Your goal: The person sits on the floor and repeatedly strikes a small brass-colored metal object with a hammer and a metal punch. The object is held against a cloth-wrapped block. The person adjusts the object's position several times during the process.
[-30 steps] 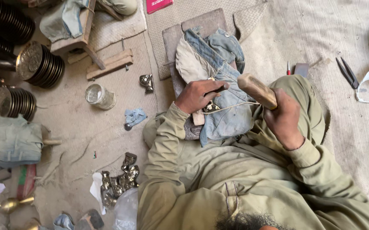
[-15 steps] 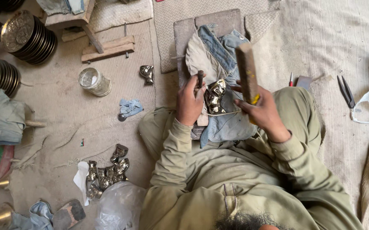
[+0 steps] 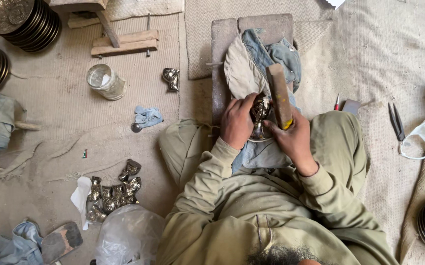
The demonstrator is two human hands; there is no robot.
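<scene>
We saw the left hand [image 3: 236, 122] closed around a small shiny metal piece [image 3: 260, 109], its fingers [image 3: 244, 102] curled tightly against the piece's left side and holding it upright over the cloth-covered block [image 3: 222, 54] that lay on the floor ahead of the person's lap. The right hand [image 3: 293, 140] gripped a wooden mallet [image 3: 278, 95], its fingers wrapped narrow around the lower end, and the mallet's long head stood just beside the metal piece, on its right; whether the two were touching we could not tell. A worn blue rag [image 3: 271, 51] was bunched over the top of the block behind the piece. On the floor to the left, well apart from the hands, sat a glass jar [image 3: 105, 81], a single metal casting [image 3: 171, 78], and a small blue cloth scrap [image 3: 147, 117]. Near the floor's lower left lay a heap of similar metal castings [image 3: 112, 192]. Stacked dark round plates [image 3: 26, 22] filled the upper left corner, and black scissors [image 3: 397, 121] lay off to the right.
</scene>
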